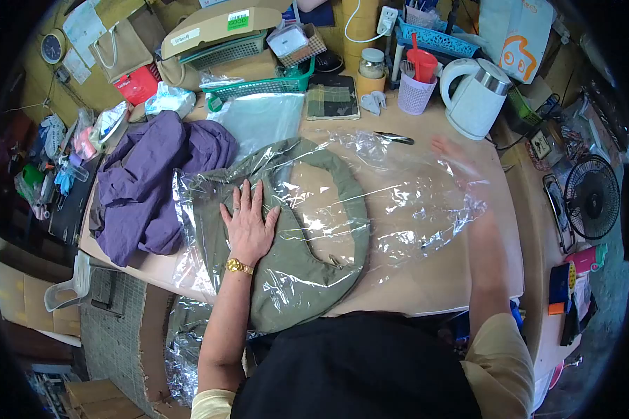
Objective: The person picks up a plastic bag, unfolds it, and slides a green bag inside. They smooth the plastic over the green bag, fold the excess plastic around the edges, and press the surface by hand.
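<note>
A clear plastic bag (412, 202) lies across the table with an olive-green fabric bag (286, 279) inside it. The fabric bag has a wide curved strap (353, 202) that forms a loop. My left hand (250, 223) lies flat on the plastic over the green fabric, fingers spread, a gold watch on the wrist. At the plastic's far right end is my right hand (461, 157), smeared by motion. Whether it grips the plastic cannot be made out.
Purple fabric (154, 181) is heaped at the left, beside flat clear plastic sleeves (258, 122). A black-handled cutter (395, 137) lies behind the plastic bag. A white kettle (475, 98) and a pink cup (416, 91) stand at the back right. A fan (593, 195) is farther right.
</note>
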{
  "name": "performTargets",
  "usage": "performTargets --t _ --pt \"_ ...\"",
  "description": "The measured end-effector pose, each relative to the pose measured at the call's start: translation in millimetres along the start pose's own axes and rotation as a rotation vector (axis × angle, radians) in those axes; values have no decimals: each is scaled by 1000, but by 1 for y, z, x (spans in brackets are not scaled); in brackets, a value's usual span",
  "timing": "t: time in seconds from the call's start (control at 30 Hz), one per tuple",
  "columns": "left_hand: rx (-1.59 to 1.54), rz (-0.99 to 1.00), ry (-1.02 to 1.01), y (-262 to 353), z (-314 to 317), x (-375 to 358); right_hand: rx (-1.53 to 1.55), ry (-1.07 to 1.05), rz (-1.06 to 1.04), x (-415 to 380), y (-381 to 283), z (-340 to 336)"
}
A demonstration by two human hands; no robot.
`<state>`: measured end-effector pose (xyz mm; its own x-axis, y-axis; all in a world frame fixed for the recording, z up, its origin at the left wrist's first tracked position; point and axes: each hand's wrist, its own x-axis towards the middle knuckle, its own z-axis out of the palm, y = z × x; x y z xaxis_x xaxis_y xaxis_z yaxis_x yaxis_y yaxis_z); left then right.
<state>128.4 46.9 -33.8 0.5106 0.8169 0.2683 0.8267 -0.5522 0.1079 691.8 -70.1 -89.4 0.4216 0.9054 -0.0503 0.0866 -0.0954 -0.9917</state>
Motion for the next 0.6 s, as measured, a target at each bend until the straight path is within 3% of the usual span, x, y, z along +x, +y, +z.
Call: performTargets --t 0.07,0.2,0.27,0.3,0.37,0.4,0.47,0.5,0.57,0.6 --pt "0 -7 5 1 1 0 -26 31 -108 15 -16 58" --pt "-10 3 4 -1 2 0 -319 235 -35 30 -59 83" --pt "-1 7 8 -1 2 1 -98 185 247 4 -96 109" --pt "-3 9 10 -1 1 1 -99 188 245 11 -87 117" --pt "-17 6 13 0 1 0 -569 -37 36 20 -66 139" --pt "-19 7 12 0 1 0 -571 -35 37 19 -66 148" --pt "-12 9 15 -1 1 0 -844 -386 -121 3 -84 172" --pt "-10 8 15 -1 1 0 -843 -387 -123 8 -88 172" --pt "-26 9 13 -1 0 0 -321 -8 -157 36 -98 159" --pt "-23 8 13 -2 0 0 -154 84 -225 45 -114 131"
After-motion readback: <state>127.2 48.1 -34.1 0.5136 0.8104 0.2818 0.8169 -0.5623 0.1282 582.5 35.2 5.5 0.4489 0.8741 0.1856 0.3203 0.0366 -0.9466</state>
